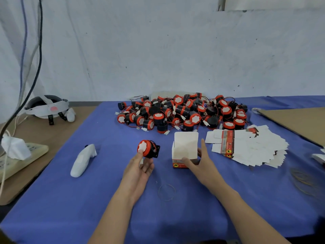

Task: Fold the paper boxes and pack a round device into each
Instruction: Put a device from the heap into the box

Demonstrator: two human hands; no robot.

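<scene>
My left hand holds one round black device with a red rim and white face at its fingertips, just above the blue cloth. To its right stands a folded paper box, its top open and the lid flap upright. My right hand grips that box from the front and right side, thumb on the near face. A big pile of the same round devices with red wires lies behind. Flat unfolded boxes are fanned out to the right.
A white handheld controller lies left on the blue tablecloth. A headset and a power strip sit on the brown table further left. Cardboard sheet at far right; rubber bands lie near the front.
</scene>
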